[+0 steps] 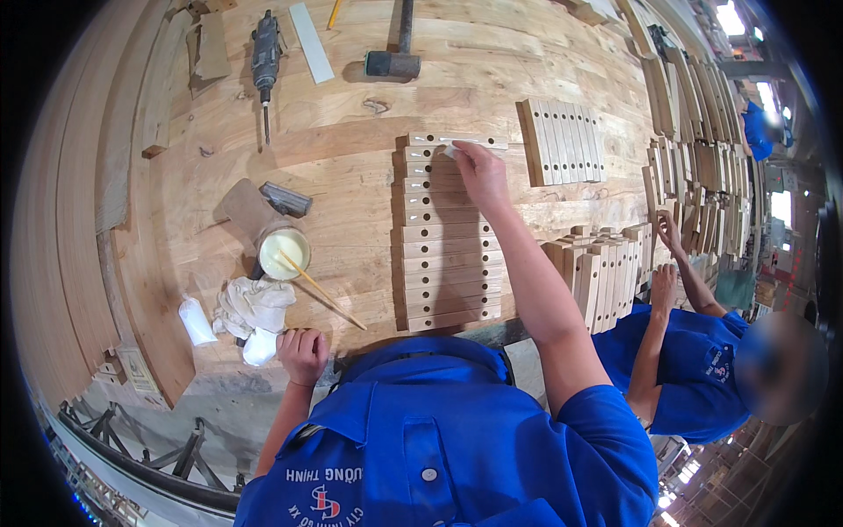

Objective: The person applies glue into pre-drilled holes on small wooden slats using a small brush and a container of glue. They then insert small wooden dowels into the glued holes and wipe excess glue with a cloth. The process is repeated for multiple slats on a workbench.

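Pale tan wooden slats (450, 255), cream glue cup (284, 252), blue shirt (457, 439)

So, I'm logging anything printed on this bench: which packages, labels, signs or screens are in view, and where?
Label plate: near-left bench corner, small pale rectangle with dark print.
White tube: by the rag, near the left hand; plain, no label visible.
No screens or signs.

right hand (479, 167): fingertips cover a small white piece; what it is cannot be told
mallet (395, 53): handle cut off by top edge
left hand (303, 354): closed, palm hidden
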Available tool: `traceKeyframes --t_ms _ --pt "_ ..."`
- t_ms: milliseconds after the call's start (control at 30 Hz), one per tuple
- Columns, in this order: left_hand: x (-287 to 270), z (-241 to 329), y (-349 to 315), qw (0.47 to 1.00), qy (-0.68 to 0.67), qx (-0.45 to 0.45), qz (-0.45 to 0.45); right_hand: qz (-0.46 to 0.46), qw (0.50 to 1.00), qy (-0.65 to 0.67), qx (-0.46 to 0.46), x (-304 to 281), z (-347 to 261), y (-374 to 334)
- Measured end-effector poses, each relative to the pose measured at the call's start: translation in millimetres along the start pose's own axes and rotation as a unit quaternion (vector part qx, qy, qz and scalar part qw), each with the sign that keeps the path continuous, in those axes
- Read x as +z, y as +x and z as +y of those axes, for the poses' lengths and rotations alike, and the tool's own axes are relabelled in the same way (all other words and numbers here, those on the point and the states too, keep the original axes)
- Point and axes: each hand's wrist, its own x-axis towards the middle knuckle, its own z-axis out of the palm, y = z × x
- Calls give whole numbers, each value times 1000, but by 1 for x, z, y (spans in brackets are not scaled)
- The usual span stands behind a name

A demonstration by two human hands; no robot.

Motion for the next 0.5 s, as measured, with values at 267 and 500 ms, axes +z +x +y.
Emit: traceKeyframes --t_ms 267,500 --pt "1 -1 -2 1000 0 2 -1 15 999 -22 44 -33 19 -8" --pt "1 0 0 1000 1 6 6 17 998 -48 33 -38 14 -13"
